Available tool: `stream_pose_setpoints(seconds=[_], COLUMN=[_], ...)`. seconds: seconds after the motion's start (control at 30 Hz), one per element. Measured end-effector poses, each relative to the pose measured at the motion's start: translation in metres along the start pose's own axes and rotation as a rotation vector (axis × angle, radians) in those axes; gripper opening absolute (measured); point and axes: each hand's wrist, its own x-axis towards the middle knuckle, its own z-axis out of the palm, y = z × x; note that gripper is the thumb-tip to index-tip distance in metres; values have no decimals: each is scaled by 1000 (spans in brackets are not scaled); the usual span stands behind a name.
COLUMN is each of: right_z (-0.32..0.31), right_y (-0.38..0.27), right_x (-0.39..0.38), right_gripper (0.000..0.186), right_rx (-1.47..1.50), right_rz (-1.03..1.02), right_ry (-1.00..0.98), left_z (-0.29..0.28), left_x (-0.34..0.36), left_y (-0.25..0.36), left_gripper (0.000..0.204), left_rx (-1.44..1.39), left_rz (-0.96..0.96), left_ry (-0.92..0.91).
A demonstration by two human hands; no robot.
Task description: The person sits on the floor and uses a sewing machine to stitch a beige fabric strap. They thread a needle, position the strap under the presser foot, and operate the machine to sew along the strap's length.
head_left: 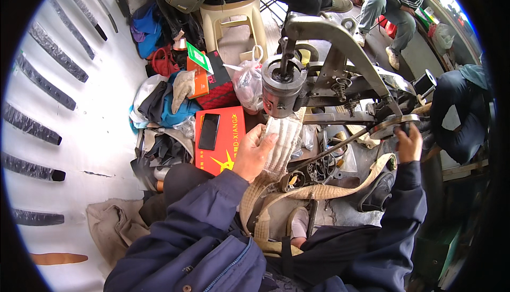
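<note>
A dark metal hand-cranked sewing machine (pixel 366 74) stands in front of me, its round head (pixel 284 85) above a piece of cream striped woven cloth (pixel 281 140). My left hand (pixel 254 154) grips the cloth's left edge, thumb on top and fingers partly hidden. The cloth's upper end passes beneath the head, and the needle area is hidden. A long beige webbing strap (pixel 324 190) loops below it toward my lap; I cannot tell whether the two are joined. At the machine's right side, my right hand (pixel 409 144) is closed at the rim of the hand wheel (pixel 392 126), its fingers partly hidden.
A black phone (pixel 209 131) lies on a red box (pixel 234 125) at left, near piled clothes and bags (pixel 159 103). Metal parts (pixel 321 167) lie beneath the machine. Beyond are a cream stool (pixel 234 13) and seated people; one person's dark-clothed knee (pixel 459 122) is close at right.
</note>
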Motion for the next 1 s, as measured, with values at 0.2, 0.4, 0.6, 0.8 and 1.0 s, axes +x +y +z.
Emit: stream_pose_setpoints(seconds=[0.2, 0.4, 0.6, 0.8, 1.0], right_z=[-30, -33, -29, -19, 42], right_y=[55, 54, 31, 101, 94], right_x=[43, 40, 28, 37, 1], right_gripper=[4, 10, 18, 27, 39], right_rx=[-100, -142, -291, -463, -128], right_rz=[-7, 44, -23, 66, 326], right_ry=[242, 236, 238, 247, -339], left_z=[-4, -7, -7, -14, -10], left_x=[0, 2, 4, 1, 2], left_y=[4, 8, 5, 15, 1], left_gripper=[17, 11, 15, 15, 8], left_rx=[-12, -15, -34, -79, -62], left_rz=[-58, -18, -76, -216, -85], left_ry=[-7, -5, -20, -60, 5])
